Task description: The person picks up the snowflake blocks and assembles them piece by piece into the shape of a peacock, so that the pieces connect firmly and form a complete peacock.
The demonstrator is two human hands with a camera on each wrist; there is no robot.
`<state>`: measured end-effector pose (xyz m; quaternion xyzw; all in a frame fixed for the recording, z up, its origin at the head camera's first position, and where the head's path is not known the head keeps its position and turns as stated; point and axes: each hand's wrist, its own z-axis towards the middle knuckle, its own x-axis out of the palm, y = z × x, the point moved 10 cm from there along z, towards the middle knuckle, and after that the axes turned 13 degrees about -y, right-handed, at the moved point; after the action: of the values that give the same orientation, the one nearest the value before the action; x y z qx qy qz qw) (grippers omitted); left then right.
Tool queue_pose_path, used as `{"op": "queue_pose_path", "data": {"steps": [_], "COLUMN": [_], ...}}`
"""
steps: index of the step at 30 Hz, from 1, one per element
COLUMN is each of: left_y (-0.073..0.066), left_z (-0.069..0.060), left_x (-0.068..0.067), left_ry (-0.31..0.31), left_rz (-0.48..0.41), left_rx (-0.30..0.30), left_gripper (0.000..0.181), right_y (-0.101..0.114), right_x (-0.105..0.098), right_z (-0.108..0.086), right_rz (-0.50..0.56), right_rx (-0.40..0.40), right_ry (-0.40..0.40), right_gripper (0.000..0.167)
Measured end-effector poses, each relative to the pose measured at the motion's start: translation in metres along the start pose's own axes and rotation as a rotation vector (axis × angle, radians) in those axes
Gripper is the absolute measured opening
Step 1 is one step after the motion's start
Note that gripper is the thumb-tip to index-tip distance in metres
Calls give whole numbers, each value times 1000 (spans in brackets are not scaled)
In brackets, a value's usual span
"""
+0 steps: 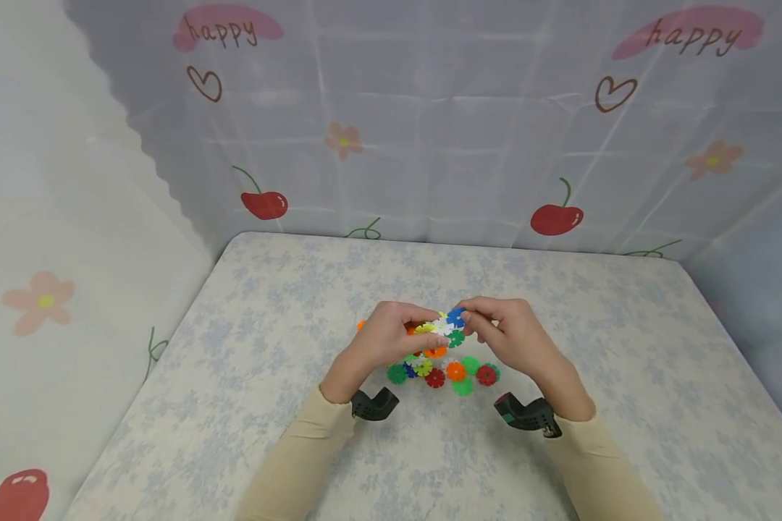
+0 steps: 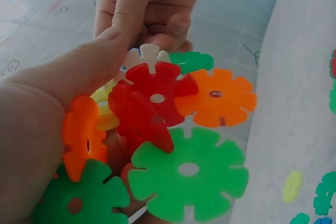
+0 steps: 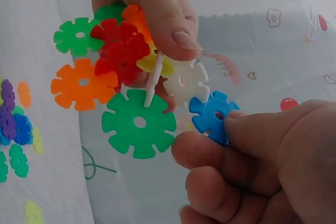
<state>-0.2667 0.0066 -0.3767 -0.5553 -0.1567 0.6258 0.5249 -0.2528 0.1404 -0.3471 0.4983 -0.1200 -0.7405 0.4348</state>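
Above the middle of the desk (image 1: 287, 325), the left hand (image 1: 381, 333) and the right hand (image 1: 518, 333) work close together, raised over the surface. On the left, thumb and fingers are clamped on a cluster of joined, notched plastic discs (image 3: 116, 38), red, orange, yellow, green and white. On the right, thumb and forefinger pinch a blue disc (image 3: 207, 114), its edge against a white disc (image 3: 197, 80) at the right end of the cluster; whether their notches are locked together I cannot tell. A green disc (image 3: 122, 124) hangs at the near side of the cluster, met by another white disc (image 3: 153, 80) seen edge-on, with an orange disc (image 3: 68, 85) just beside it.

On the desk, to the near side of the hands, lie more discs, among them a green one (image 1: 397, 374) at the left, an orange one (image 1: 456, 371) and a red one (image 1: 487, 375) at the right.
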Motion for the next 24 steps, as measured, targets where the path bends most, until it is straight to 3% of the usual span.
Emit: {"op": "queue_pose_path", "data": {"steps": [6, 10, 15, 18, 22, 24], "left_y": [-9, -12, -14, -8, 13, 27], "left_z": [-3, -6, -4, -1, 3, 3], "left_x": [-2, -2, -1, -2, -13, -19], "left_ry": [28, 54, 19, -49, -219, -314], "left_rz": [-1, 52, 56, -7, -178, -326], "left_rx": [46, 84, 125, 69, -128, -241], "left_gripper": [18, 23, 33, 36, 39, 33], "right_y": [5, 12, 18, 19, 10, 1], "right_x": [2, 8, 4, -4, -19, -20], "right_z": [-3, -6, -6, -3, 1, 2], "right_rz": [-21, -6, -19, 2, 34, 43], "right_rx": [-36, -64, -92, -93, -29, 43], "right_ry": [60, 102, 44, -67, -248, -276], "right_gripper": [10, 11, 11, 14, 31, 39]}}
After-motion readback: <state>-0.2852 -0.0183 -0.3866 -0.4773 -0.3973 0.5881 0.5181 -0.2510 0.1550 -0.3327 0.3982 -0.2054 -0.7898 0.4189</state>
